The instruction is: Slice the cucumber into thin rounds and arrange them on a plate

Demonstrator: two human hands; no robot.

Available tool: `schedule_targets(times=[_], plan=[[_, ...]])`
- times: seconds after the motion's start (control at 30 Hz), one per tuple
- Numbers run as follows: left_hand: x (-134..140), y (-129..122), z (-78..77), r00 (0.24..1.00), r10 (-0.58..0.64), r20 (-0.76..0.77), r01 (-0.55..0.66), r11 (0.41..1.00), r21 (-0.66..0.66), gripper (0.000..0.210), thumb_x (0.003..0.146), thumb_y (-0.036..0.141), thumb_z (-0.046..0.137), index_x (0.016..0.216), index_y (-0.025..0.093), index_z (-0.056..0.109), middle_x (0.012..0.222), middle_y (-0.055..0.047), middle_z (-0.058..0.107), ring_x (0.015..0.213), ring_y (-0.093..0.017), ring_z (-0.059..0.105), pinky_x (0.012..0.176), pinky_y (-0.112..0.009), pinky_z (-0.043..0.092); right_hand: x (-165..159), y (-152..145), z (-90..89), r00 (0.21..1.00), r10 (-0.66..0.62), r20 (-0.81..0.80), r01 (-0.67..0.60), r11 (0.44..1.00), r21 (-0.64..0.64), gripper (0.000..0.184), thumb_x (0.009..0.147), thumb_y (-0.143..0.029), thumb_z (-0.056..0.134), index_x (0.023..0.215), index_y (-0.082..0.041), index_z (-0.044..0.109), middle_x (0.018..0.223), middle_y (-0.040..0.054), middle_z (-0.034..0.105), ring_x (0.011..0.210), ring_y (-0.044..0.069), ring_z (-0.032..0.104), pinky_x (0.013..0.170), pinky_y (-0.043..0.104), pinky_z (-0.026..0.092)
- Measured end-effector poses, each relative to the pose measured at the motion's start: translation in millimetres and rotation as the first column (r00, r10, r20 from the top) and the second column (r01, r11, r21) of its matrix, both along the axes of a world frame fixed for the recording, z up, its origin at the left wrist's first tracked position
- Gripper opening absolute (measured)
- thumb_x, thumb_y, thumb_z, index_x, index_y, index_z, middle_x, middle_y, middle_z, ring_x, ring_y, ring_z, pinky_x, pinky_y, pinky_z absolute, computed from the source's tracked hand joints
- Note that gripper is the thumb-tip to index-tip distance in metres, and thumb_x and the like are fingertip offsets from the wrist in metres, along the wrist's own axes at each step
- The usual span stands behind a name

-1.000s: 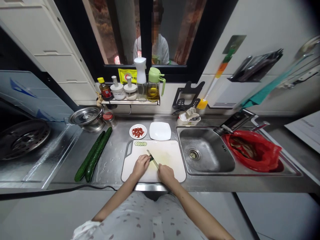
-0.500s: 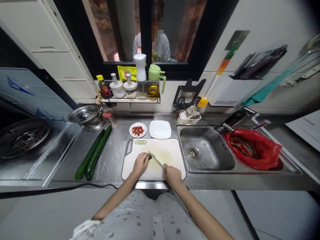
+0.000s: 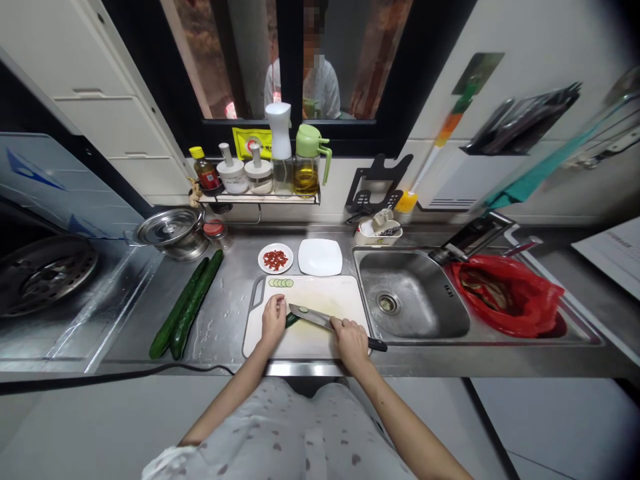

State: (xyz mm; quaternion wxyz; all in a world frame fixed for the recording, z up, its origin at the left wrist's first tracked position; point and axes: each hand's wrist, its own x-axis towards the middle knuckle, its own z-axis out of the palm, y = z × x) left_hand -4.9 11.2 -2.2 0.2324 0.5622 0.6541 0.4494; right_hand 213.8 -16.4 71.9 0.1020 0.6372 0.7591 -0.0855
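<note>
My right hand grips a kitchen knife, its black handle sticking out past the hand to the right. The blade lies flat-side up and slanting over the white cutting board, with a thin cucumber slice stuck on it. Partly under the blade is a dark green cucumber piece. My left hand is beside that piece and the knife tip, its fingers raised and slightly apart, seemingly holding nothing. A row of cucumber slices lies at the board's far left.
Two whole cucumbers lie left of the board. Behind it stand a small plate of chopped red pieces and a white square plate. A sink and a red plastic bag are on the right. A seasoning rack hangs behind.
My left hand has come off the cucumber piece and moved up and left. The knife has turned flatter and more sideways, showing its blade face with a slice on it.
</note>
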Motion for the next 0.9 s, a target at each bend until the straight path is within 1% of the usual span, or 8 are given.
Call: schedule_targets(times=[0.07, 0.17, 0.3, 0.4, 0.53, 0.7, 0.8, 0.9], plan=[[-3, 7, 4.6, 0.998, -0.063, -0.010, 0.063, 0.998, -0.011, 0.024, 0.089, 0.032, 0.043, 0.101, 0.021, 0.060, 0.100, -0.007, 0.063, 0.094, -0.019, 0.058, 0.081, -0.033, 0.047, 1, 1, -0.3, 1.000, 0.007, -0.002, -0.007, 1.000, 0.015, 0.037, 0.092, -0.019, 0.035, 0.124, -0.026, 0.051, 0.101, 0.0096, 0.061, 0.094, 0.020, 0.052, 0.078, 0.031, 0.029], [-7, 15, 11.2, 0.979, -0.194, -0.056, 0.192, 0.981, -0.036, 0.022, 0.085, 0.035, 0.051, 0.097, 0.022, 0.065, 0.100, -0.006, 0.065, 0.098, -0.020, 0.057, 0.087, -0.035, 0.045, 3, 1, -0.1, 0.999, 0.034, -0.010, -0.033, 0.999, 0.031, 0.040, 0.091, -0.019, 0.037, 0.129, -0.025, 0.048, 0.103, 0.0109, 0.060, 0.095, 0.021, 0.050, 0.078, 0.031, 0.028], [-9, 20, 21.0, 0.916, -0.380, -0.127, 0.366, 0.923, -0.121, 0.021, 0.078, 0.041, 0.061, 0.089, 0.025, 0.070, 0.098, -0.004, 0.066, 0.100, -0.021, 0.057, 0.093, -0.037, 0.042, 6, 2, 0.9, 0.997, 0.076, -0.016, -0.075, 0.996, 0.056, 0.042, 0.091, -0.019, 0.036, 0.131, -0.026, 0.046, 0.102, 0.0104, 0.059, 0.094, 0.021, 0.048, 0.078, 0.032, 0.027], [-8, 19, 27.3, 0.878, -0.456, -0.143, 0.437, 0.888, -0.143, 0.020, 0.075, 0.041, 0.064, 0.085, 0.026, 0.072, 0.099, -0.004, 0.066, 0.098, -0.021, 0.057, 0.092, -0.036, 0.042, 9, 2, 1.2, 0.996, 0.093, -0.011, -0.092, 0.993, 0.072, 0.042, 0.091, -0.018, 0.036, 0.130, -0.026, 0.047, 0.101, 0.0097, 0.059, 0.093, 0.021, 0.048, 0.078, 0.032, 0.027], [-4, 18, 31.0, 0.864, -0.495, -0.093, 0.487, 0.868, -0.099, 0.016, 0.075, 0.034, 0.065, 0.087, 0.025, 0.071, 0.097, -0.004, 0.067, 0.094, -0.019, 0.059, 0.089, -0.034, 0.044, 14, 1, -0.2, 0.995, 0.099, -0.003, -0.098, 0.991, 0.087, 0.042, 0.090, -0.018, 0.037, 0.129, -0.026, 0.049, 0.098, 0.0095, 0.059, 0.091, 0.021, 0.047, 0.077, 0.032, 0.027], [3, 22, 30.2, 0.856, -0.516, -0.004, 0.512, 0.849, -0.129, 0.015, 0.074, 0.029, 0.065, 0.087, 0.022, 0.068, 0.096, -0.005, 0.067, 0.093, -0.019, 0.059, 0.089, -0.035, 0.044, 19, 1, -3.8, 0.995, 0.096, -0.001, -0.095, 0.992, 0.088, 0.042, 0.089, -0.018, 0.039, 0.129, -0.026, 0.050, 0.096, 0.0090, 0.059, 0.090, 0.021, 0.048, 0.077, 0.031, 0.028], [5, 25, 28.9, 0.869, -0.490, 0.069, 0.495, 0.860, -0.120, 0.011, 0.074, 0.026, 0.064, 0.083, 0.021, 0.067, 0.092, -0.004, 0.067, 0.090, -0.018, 0.059, 0.087, -0.032, 0.044, 22, 2, -5.2, 0.996, 0.086, 0.000, -0.086, 0.991, 0.101, 0.042, 0.089, -0.019, 0.041, 0.129, -0.027, 0.051, 0.095, 0.0084, 0.059, 0.090, 0.021, 0.049, 0.077, 0.031, 0.028], [5, 28, 26.1, 0.890, -0.432, 0.144, 0.448, 0.888, -0.106, 0.010, 0.074, 0.026, 0.063, 0.081, 0.020, 0.066, 0.088, -0.003, 0.067, 0.087, -0.015, 0.060, 0.082, -0.029, 0.045, 25, 3, -5.3, 0.997, 0.072, 0.000, -0.071, 0.992, 0.105, 0.041, 0.088, -0.021, 0.043, 0.128, -0.027, 0.052, 0.095, 0.0084, 0.060, 0.091, 0.021, 0.049, 0.077, 0.032, 0.028]])
